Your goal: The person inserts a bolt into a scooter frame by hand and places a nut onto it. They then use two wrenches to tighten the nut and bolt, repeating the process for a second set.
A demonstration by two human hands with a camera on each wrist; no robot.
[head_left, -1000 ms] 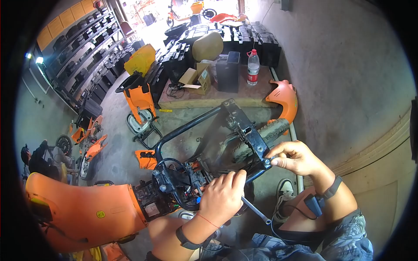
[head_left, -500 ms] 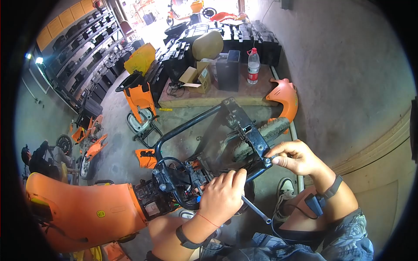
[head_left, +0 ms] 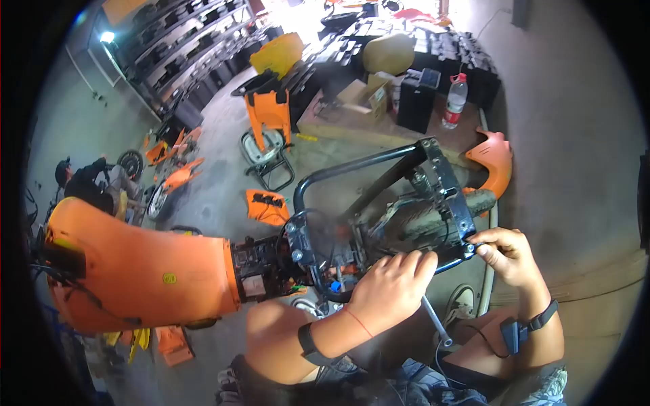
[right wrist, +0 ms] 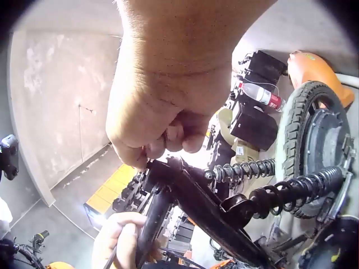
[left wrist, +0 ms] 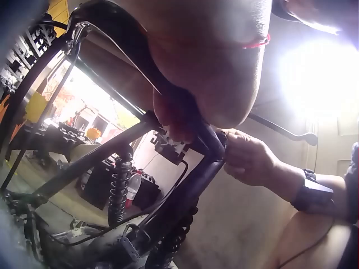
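A black tubular bike frame lies across the head view, joined to an orange-bodied scooter. My left hand curls over its near tube. That hand also holds a long metal wrench, whose rounded end sticks out toward my knees; in the left wrist view the wrench points right. At the frame's right corner my right hand pinches a small bolt between thumb and forefinger. The right wrist view has my right hand over the tube's corner, its fingertips hiding the bolt.
An orange body panel fills the left. Below the frame are a tyre and coil springs. Beyond, a low platform bears a carton, a black box and a bottle. Another person is far left.
The head view has turned, so the scene sits further right in it. Both hands keep their places at the frame, the wrench still in the left.
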